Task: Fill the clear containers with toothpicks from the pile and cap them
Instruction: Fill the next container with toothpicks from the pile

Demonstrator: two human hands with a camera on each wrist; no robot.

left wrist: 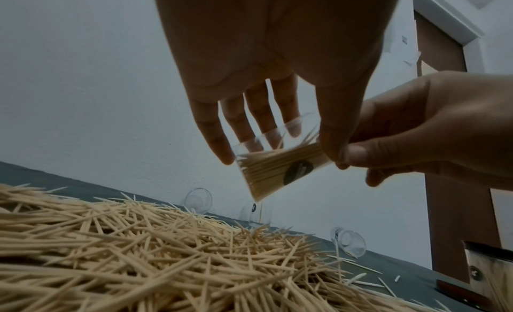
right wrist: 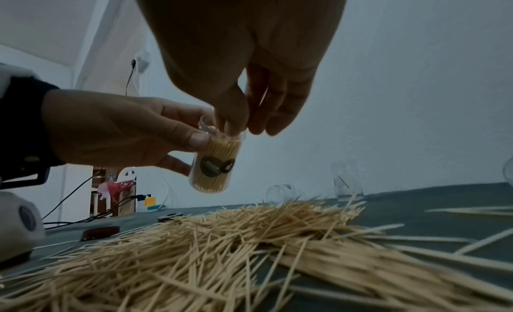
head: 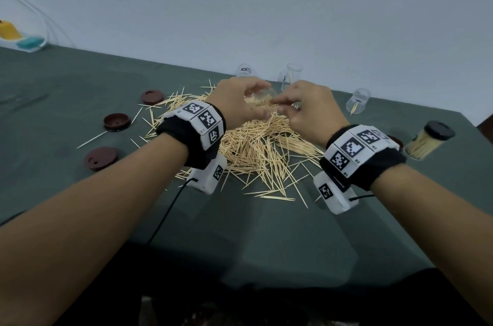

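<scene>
A: Head view, status?
B: Both hands are raised over the toothpick pile (head: 256, 149) on the green table (head: 80, 101). The left hand (head: 237, 101) grips a clear container (head: 257, 99), which shows only partly between the hands. The right hand (head: 309, 112) has its fingertips at the container's mouth. Three dark red caps (head: 117, 121) lie left of the pile. Three empty containers (head: 290, 76) sit behind it, and one capped, filled container (head: 426, 140) lies at the right.

A: Left wrist view?
B: The container (left wrist: 277, 169) is tilted and mostly full, held between the left thumb and fingers (left wrist: 260, 117). The right hand (left wrist: 416, 128) pinches a bundle of toothpicks at the opening.

A: Right wrist view?
B: The left hand (right wrist: 116, 130) wraps the container (right wrist: 213, 165), thumb on its upper wall. The right hand's fingertips (right wrist: 233, 121) are pinched narrowly together inside the rim. The pile (right wrist: 222, 240) lies beneath.
</scene>
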